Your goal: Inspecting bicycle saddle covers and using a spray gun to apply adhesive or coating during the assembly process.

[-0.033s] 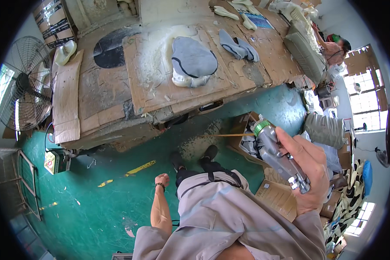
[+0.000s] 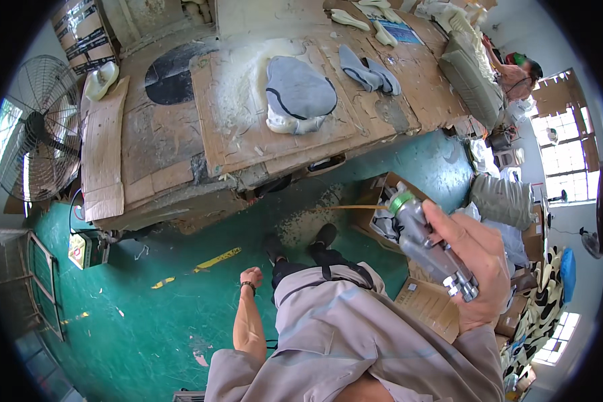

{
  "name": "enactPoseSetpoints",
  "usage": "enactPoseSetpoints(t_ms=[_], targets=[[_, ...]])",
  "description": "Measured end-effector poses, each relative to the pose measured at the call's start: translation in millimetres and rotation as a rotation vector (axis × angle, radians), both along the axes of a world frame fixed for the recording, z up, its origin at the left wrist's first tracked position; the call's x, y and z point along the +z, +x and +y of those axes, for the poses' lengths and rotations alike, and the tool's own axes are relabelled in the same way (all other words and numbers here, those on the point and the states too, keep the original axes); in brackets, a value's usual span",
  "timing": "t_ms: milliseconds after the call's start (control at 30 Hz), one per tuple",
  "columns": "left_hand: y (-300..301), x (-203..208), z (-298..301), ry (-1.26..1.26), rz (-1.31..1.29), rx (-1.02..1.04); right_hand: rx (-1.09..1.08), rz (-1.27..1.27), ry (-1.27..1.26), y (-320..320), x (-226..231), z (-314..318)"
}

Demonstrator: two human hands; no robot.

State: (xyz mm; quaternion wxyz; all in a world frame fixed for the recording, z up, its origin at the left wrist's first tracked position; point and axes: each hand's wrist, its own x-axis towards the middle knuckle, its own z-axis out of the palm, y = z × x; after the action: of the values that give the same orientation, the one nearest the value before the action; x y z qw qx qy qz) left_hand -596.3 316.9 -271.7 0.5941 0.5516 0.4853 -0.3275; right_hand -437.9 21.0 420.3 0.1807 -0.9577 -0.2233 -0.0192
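Observation:
In my right hand (image 2: 486, 261), raised at the right, is a grey see-through cylindrical tool (image 2: 427, 246) with a green ring at its far end and silver metal fittings at its near end. My fingers wrap round its side; the index finger lies along it. My left hand (image 2: 250, 276) hangs low beside my body, fingers curled, with nothing visible in it. On the workbench (image 2: 161, 127) ahead, a grey fabric-covered pad (image 2: 300, 88) with black edging rests on pale foam. Two smaller grey pieces (image 2: 368, 70) lie to its right.
A cardboard box (image 2: 375, 201) with dark and grey things stands on the green floor beyond the tool. A large fan (image 2: 37, 130) is at the far left. Pale foam pieces (image 2: 385, 33) lie at the bench's back. Another person (image 2: 516, 77) is at the far right, near stacked grey material.
The tool in my right hand has shifted slightly left and turned a little, so its metal fittings show differently. My left hand and the things on the bench have not visibly moved.

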Motion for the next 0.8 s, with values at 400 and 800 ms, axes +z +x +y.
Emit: enactPoseSetpoints(t_ms=[400, 800], targets=[[168.2, 58.5, -14.6, 0.227, -0.751, 0.053, 0.101, 0.043, -0.131, -33.6, 8.7, -24.7], [484.7, 317.1, -141.1, 1.186, -1.142, -0.724, -0.092, 0.133, 0.074, -19.1, -9.0, -132.5]])
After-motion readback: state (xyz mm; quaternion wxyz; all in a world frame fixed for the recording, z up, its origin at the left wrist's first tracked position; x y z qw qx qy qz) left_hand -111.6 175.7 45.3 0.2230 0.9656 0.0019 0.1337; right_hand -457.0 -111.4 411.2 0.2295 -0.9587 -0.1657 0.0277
